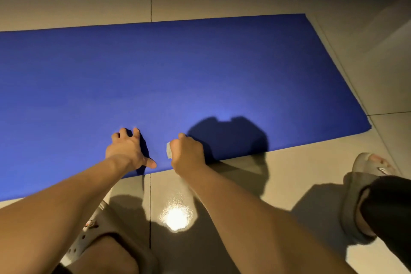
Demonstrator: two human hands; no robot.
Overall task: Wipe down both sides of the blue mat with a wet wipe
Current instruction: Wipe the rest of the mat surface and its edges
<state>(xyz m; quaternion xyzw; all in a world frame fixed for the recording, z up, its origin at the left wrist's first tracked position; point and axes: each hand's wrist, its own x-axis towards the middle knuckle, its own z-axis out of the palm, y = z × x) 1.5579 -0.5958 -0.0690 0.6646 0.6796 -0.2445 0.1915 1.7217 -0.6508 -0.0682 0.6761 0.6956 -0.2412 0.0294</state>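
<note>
The flat blue foam mat (200,69) lies spread on the beige tiled floor (295,169); at the mat's near edge the left hand (125,149) presses, fingers (136,131) splayed wide; just beside it the right hand (189,153) clutches a crumpled white wet wipe (169,150); the upper face seems underway, the underside probably remains.

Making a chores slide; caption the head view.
Left hand presses the flat blue rectangular mat on pale floor tiles while right hand grips a crumpled white wet wipe.
</note>
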